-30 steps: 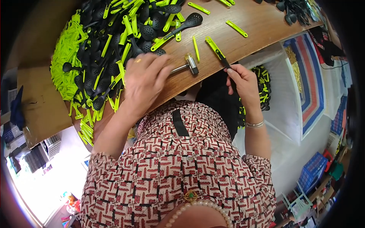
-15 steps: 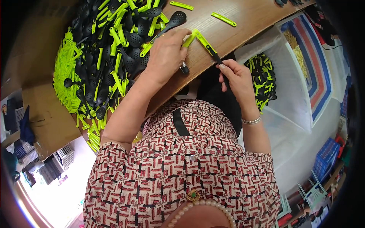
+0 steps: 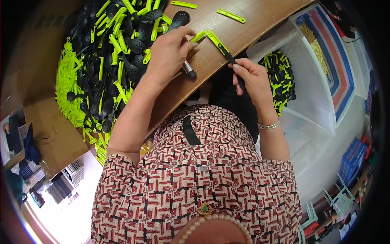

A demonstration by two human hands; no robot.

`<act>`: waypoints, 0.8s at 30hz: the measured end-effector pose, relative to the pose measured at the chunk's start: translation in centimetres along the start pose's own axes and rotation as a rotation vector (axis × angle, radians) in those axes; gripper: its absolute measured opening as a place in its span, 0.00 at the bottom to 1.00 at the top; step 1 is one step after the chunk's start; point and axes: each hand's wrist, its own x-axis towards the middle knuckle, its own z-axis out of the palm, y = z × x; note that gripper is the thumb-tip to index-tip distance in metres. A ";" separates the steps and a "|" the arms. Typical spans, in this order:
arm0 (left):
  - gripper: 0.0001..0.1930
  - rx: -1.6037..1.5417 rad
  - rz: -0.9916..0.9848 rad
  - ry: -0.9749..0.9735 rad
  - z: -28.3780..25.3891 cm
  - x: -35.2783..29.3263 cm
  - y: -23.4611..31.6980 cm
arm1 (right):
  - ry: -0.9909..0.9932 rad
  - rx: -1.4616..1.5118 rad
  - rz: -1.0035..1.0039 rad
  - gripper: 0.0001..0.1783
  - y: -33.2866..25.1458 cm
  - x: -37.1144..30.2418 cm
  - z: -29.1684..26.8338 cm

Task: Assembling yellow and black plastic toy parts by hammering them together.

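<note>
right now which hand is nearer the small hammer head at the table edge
Left. The left hand lies over the hammer, whose head pokes out just under its fingers. The right hand is apart to the right, holding a black-and-green utensil.

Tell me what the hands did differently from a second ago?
The left hand has let go of the small hammer, which now lies at the table edge, and reached up to pinch a lime-green strip. The right hand kept holding the black utensil with the green handle against the wooden table. The pile of black and green utensils stayed where it was.
</note>
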 end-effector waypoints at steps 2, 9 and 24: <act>0.14 -0.106 0.147 -0.084 -1.0 0.3 0.1 | -0.008 0.008 0.015 0.11 -0.3 0.3 -0.3; 0.13 -0.099 0.300 -0.292 -1.7 2.2 1.8 | -0.046 -0.052 0.060 0.11 -1.0 0.7 -1.2; 0.10 0.111 0.642 -0.252 0.0 4.5 2.2 | -0.076 -0.060 0.101 0.11 -1.3 1.0 -1.7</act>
